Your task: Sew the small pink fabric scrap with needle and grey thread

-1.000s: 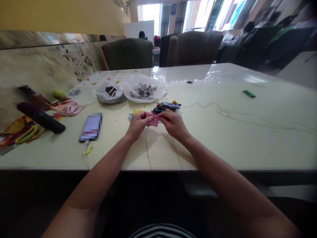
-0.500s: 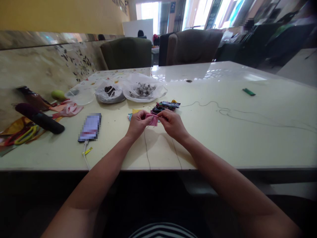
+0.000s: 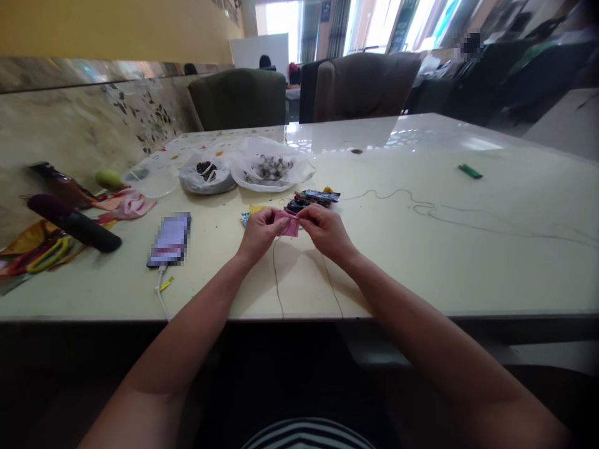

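A small pink piece of cloth (image 3: 287, 224) is pinched between both my hands above the cream table (image 3: 421, 262). My left hand (image 3: 260, 232) grips its left side with curled fingers. My right hand (image 3: 324, 229) pinches its right edge. Thin threads (image 3: 277, 280) hang from under my hands to the table's front edge. Just behind my hands lies a small pile of dark and coloured cloth scraps (image 3: 312, 199).
A phone (image 3: 170, 239) on a white cable lies to the left. Two plastic bags (image 3: 269, 168) of dark bits sit further back. A dark cylinder (image 3: 75, 222), scissors and pink cloth clutter the left. A long thread (image 3: 449, 215) and a green lighter (image 3: 470, 171) lie to the right.
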The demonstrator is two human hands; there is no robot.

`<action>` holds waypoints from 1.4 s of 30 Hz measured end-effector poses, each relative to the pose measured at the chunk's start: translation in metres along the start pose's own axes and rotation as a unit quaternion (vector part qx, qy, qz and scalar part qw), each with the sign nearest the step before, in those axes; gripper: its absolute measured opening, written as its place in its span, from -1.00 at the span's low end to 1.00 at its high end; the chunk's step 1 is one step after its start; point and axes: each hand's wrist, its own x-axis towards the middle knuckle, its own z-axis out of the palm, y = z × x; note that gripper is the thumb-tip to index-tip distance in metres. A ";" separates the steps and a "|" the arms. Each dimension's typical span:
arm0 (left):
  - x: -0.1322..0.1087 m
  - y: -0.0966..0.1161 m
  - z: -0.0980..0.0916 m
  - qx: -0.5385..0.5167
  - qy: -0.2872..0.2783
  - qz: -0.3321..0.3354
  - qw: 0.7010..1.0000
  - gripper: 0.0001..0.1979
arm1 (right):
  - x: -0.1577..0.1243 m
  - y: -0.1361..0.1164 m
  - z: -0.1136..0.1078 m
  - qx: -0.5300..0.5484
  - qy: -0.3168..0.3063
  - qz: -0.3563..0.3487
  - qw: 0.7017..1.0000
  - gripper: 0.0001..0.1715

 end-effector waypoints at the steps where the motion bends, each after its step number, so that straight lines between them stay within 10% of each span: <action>1: 0.000 0.001 0.000 -0.011 -0.005 -0.008 1.000 -0.73 | 0.000 0.000 0.000 0.004 -0.001 0.001 1.000 -0.88; 29: 0.001 0.009 -0.003 -0.166 -0.050 -0.150 0.973 -0.67 | 0.006 0.010 -0.008 0.176 -0.048 0.091 0.979 -0.83; 42: -0.002 -0.004 0.005 -0.131 -0.082 -0.088 0.984 -0.58 | -0.001 0.007 -0.006 0.070 -0.050 0.075 0.994 -0.84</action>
